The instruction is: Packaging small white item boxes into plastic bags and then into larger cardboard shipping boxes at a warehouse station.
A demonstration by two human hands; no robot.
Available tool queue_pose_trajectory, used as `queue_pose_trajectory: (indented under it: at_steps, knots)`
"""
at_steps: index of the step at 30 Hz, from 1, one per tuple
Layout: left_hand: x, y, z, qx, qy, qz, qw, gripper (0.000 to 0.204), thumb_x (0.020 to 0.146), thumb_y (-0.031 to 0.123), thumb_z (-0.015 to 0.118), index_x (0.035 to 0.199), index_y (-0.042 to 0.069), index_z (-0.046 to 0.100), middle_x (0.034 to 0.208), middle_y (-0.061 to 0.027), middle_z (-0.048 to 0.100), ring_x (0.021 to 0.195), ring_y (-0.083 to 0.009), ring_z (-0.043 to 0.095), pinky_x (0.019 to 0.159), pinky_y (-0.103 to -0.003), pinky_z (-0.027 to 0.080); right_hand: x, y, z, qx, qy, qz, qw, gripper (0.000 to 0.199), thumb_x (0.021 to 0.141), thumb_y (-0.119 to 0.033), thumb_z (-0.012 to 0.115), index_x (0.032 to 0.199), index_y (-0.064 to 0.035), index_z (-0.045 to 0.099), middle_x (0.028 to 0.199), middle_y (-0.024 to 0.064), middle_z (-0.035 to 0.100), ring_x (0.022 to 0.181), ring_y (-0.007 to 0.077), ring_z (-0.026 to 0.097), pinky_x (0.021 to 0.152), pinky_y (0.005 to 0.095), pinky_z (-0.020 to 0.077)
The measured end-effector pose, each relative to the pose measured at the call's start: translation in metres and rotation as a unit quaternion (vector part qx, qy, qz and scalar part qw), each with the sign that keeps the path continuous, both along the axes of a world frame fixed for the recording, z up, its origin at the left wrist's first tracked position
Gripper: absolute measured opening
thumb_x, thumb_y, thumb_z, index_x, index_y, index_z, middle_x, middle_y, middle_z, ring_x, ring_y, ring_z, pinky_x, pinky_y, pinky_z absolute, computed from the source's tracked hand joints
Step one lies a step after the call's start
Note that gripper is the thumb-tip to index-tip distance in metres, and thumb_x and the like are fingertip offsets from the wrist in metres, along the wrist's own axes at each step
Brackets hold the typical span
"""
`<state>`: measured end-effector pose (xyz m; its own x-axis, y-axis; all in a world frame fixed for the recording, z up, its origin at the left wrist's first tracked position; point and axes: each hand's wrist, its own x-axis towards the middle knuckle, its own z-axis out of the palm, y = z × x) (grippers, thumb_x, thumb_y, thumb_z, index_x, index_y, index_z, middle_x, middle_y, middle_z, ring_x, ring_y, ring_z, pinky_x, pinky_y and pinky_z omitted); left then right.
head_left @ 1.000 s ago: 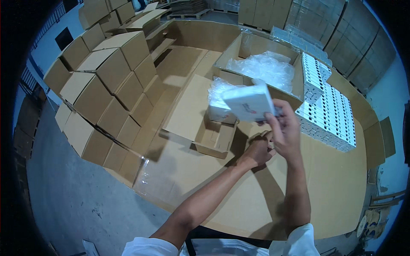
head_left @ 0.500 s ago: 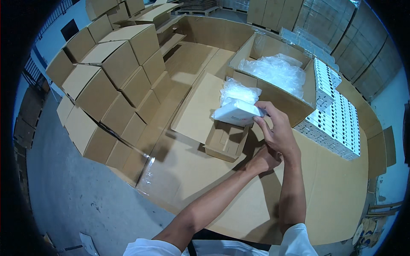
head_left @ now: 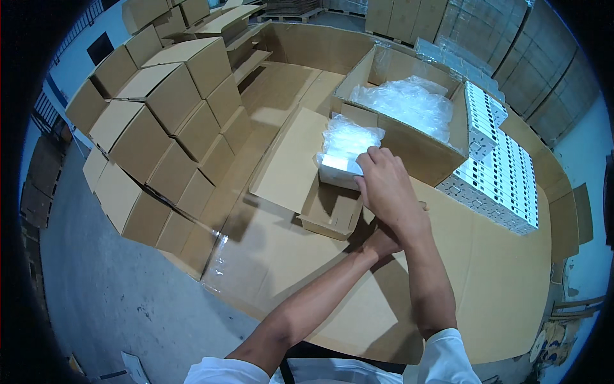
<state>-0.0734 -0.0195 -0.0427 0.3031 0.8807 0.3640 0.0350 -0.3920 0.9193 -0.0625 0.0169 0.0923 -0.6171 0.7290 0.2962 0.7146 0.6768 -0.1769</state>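
Note:
A small white box (head_left: 339, 174) sits level at the far end of an open brown carton (head_left: 327, 221). My right hand (head_left: 387, 182) is closed on its right end, thumb toward me and fingers over the top. Just behind the white box lies a bundle of clear bubble wrap (head_left: 348, 137). My left hand (head_left: 384, 242) is low beside the carton's right side, partly under my right wrist. Its fingers are hidden, so whatever it grips does not show. The carton's lid flap (head_left: 288, 160) lies folded out to the left.
A large carton (head_left: 409, 137) holding clear plastic packing (head_left: 409, 105) stands behind my right hand. White boxes (head_left: 499, 179) with dark marks are stacked to its right. Brown cartons (head_left: 153, 134) are piled on the left. Cardboard (head_left: 499, 281) covers the work surface.
The white box, tilted and raised before, has come down level into the carton. My right hand has moved slightly left and turned over it, back of the hand upward.

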Motion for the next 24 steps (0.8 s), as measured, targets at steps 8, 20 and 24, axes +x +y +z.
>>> queue_pose_trajectory:
  at_steps: [8, 20, 24]
  knots:
    - [-0.001, 0.001, 0.016, 0.015, 0.08, 0.048, 0.996, 0.047, 0.091, 0.018, 0.069, 0.13, 0.0, 0.05, 0.123, -0.0126, 0.056, 0.097, -0.0213, 0.064, 0.088, -0.035, 0.052, -0.014, -0.002, -0.018, 0.021, 0.045, -0.066, 0.997, 0.022, 0.08, -0.004, 0.074, 0.098, 0.0026, 0.064, 0.103, 0.0186, 0.06, 0.099, 0.0358, 0.058, 0.086, 0.0471, 0.0478]
    - [0.01, 0.001, 0.027, -0.043, 0.075, 0.031, 0.996, 0.047, 0.091, 0.012, 0.07, 0.131, 0.0, 0.049, 0.124, -0.0125, 0.057, 0.097, -0.0223, 0.067, 0.086, -0.034, 0.055, -0.005, -0.001, -0.019, 0.036, 0.095, -0.066, 0.993, 0.021, 0.078, -0.001, 0.074, 0.095, 0.0005, 0.062, 0.098, 0.018, 0.059, 0.095, 0.0348, 0.058, 0.085, 0.0464, 0.0504]
    - [0.014, 0.002, 0.026, -0.044, 0.066, 0.031, 0.996, 0.046, 0.089, 0.009, 0.071, 0.13, 0.0, 0.051, 0.124, -0.0123, 0.057, 0.095, -0.0221, 0.068, 0.085, -0.034, 0.055, -0.004, 0.001, -0.017, 0.021, 0.096, -0.07, 0.993, 0.017, 0.078, -0.001, 0.074, 0.09, 0.0018, 0.063, 0.098, 0.0177, 0.059, 0.094, 0.0345, 0.058, 0.084, 0.0461, 0.0507]
